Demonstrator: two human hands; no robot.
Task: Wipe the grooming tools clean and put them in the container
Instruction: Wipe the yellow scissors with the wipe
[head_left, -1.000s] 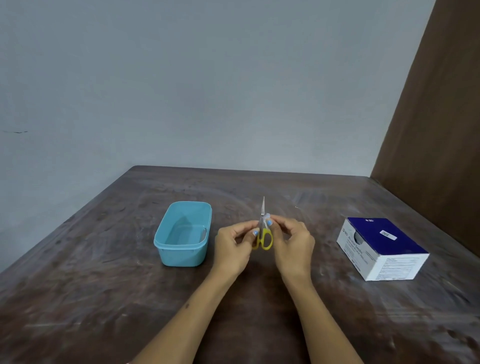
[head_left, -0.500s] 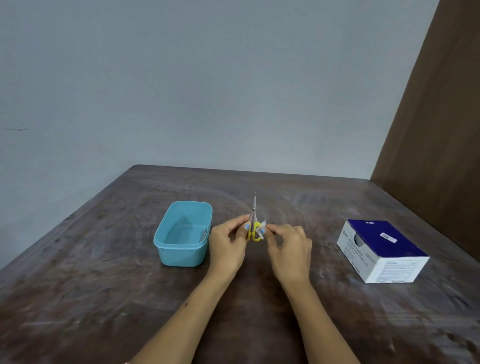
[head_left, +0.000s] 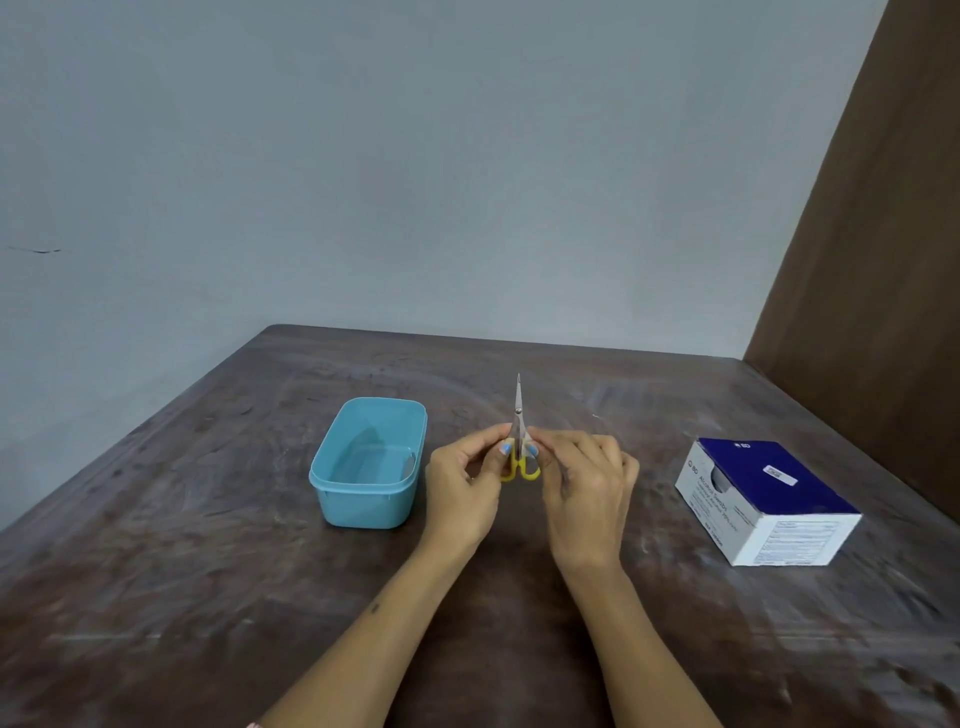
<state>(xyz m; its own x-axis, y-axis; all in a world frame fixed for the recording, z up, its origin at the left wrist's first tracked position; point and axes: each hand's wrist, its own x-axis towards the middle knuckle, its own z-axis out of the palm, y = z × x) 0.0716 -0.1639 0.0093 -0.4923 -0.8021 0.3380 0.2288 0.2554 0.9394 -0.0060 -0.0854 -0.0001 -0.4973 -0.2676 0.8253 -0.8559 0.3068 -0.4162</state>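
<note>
Small scissors with yellow handles and thin steel blades stand upright, tips pointing away from me, above the table's middle. My left hand pinches the left side of the handles. My right hand pinches the right side, near the pivot; a pale bit shows at its fingertips, too small to identify. An open light-blue plastic container sits on the table just left of my left hand, apart from it. Its inside looks empty.
A blue and white cardboard box of alcohol swabs lies on the dark wooden table to the right of my hands. A grey wall runs behind the table, and a brown panel stands at the right.
Both hands shifted slightly left with the scissors, then came back a little. The blades stay upright. The container and box have not moved.
</note>
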